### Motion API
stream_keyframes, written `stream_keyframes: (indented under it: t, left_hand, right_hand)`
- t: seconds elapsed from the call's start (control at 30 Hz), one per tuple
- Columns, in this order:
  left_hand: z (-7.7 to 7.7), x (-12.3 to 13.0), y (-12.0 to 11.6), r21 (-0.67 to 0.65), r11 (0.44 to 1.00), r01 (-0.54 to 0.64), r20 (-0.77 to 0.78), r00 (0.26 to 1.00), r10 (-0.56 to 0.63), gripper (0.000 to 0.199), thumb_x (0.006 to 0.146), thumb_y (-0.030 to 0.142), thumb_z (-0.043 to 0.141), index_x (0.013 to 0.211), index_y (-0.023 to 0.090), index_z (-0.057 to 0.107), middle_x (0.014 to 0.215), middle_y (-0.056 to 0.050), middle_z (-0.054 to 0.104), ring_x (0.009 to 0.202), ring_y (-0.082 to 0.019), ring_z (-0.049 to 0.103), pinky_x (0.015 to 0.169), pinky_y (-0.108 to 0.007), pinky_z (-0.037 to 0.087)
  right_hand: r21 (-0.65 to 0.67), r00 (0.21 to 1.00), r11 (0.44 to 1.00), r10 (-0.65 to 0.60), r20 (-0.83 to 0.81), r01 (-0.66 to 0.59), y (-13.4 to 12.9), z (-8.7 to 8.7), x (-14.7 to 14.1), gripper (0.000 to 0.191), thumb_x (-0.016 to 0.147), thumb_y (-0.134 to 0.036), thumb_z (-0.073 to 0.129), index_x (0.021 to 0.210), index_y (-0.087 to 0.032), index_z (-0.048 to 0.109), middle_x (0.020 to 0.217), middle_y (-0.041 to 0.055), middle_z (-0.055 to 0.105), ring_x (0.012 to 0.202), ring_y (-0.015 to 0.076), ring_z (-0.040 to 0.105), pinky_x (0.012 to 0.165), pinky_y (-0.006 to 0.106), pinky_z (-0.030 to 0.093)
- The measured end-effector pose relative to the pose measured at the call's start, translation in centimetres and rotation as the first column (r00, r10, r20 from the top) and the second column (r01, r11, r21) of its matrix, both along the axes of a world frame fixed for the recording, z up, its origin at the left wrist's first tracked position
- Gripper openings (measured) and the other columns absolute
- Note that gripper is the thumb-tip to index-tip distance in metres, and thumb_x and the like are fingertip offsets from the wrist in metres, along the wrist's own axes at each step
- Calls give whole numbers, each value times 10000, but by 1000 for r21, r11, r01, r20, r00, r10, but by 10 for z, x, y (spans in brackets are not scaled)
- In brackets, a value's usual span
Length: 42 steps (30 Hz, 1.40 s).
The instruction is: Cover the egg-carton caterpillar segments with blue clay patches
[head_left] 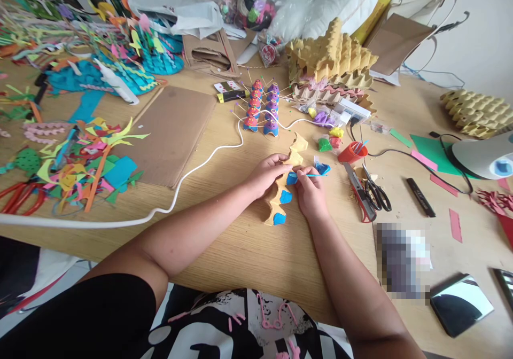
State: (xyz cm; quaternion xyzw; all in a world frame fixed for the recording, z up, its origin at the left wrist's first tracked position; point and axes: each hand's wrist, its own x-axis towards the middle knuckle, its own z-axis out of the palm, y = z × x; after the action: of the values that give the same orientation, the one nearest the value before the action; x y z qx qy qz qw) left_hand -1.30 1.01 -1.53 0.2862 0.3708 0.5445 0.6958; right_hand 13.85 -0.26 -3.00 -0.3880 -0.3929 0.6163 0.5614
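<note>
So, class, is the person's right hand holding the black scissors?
No, the right hand holds a thin blue tool; the black scissors lie on the table.

Along the near edge, the person is wearing a shirt [248, 337] whose bold print is mixing black, white and grey, with large rounded white shapes and speckled black blotches. Pink marks [295, 350] are dotting its front, appearing either printed or lying loose. On the left, a plain black sleeve [100, 313] is ending around the elbow. The left hand [267, 176] and right hand [312, 193] are showing bare.
</note>
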Motion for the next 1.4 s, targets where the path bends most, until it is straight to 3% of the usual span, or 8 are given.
stream_keyframes:
  t: [0.4,0.7,1.4]
  left_hand:
    - [-1,0,0,-13,1000,1,0,1000,-1,391,712,277,959,1001,190,711,796,29,761,697,-112,658,760,-276,492]
    - [1,0,1,-26,1000,-3,27,1000,4,439,648,283,958,988,188,696,790,25,773,700,-123,680,758,-288,516]
    - [0,0,0,-15,1000,3,8,1000,-3,437,664,306,976,989,192,707,796,28,782,694,-116,671,748,-278,502]
  right_hand:
    - [34,998,999,15,56,-17,-1,0,0,451,798,-489,966,831,-272,572,986,-15,723,905,177,644,891,346,537]
    - [24,999,1000,-3,45,2,-1,-1,0,440,770,-438,992,813,-264,591,1001,-18,714,925,171,636,869,322,518]
    - [10,1000,1000,3,8,-3,-1,1,0,462,785,-521,997,826,-273,609,938,-24,730,864,168,640,848,335,532]
